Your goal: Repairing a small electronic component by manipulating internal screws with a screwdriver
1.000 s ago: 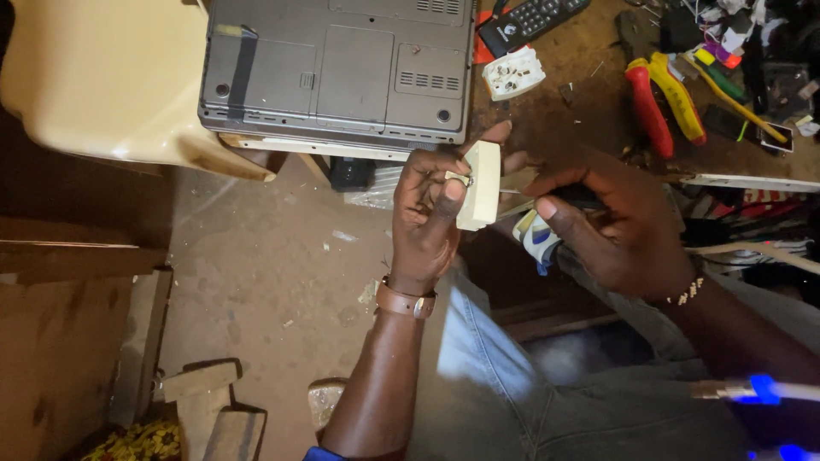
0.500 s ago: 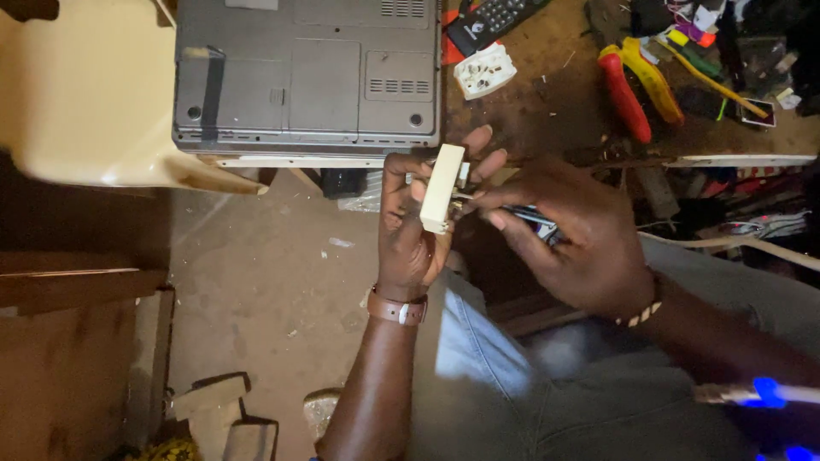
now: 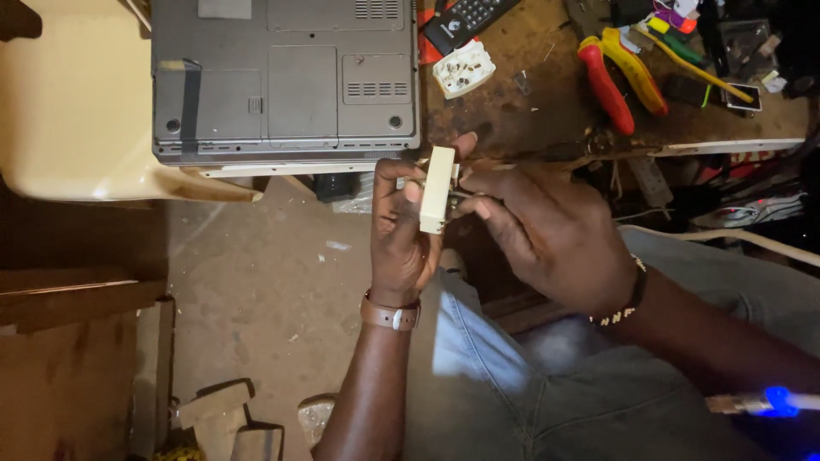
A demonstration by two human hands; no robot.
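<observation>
At the far left a cream plastic chair point(image 3: 77, 111) fills the upper corner, with brown wooden boards point(image 3: 68, 341) below it and a dusty concrete floor point(image 3: 256, 282) between. A grey laptop point(image 3: 282, 77) lies upside down, its underside facing up, partly on the chair and partly on the edge of a worn wooden bench point(image 3: 547, 94). Just right of the laptop, on the bench, sit a black remote point(image 3: 465, 19) and a white plug half point(image 3: 463, 68) with its inner face up. Below the bench edge, over the person's lap, the left hand point(image 3: 401, 235), a brown watch strap point(image 3: 389, 313) on its wrist, pinches a cream plug point(image 3: 438, 189), held upright with the thumb on the near face and the fingers curled round the far side. The right hand point(image 3: 555, 230) touches the plug from the other side, its fingers pressed together on a thin dark tool point(image 3: 461, 201) whose tip meets the plug's face; what kind of tool it is cannot be told. A beaded bracelet point(image 3: 628, 307) circles the right wrist. Both forearms rest over grey trousers point(image 3: 530, 384). Farther right on the bench lie pliers with red and yellow handles point(image 3: 619, 72), and beyond them a jumble of small tools and wires, too cluttered to tell apart. At the lower right edge a blue light point(image 3: 777, 399) glows.
</observation>
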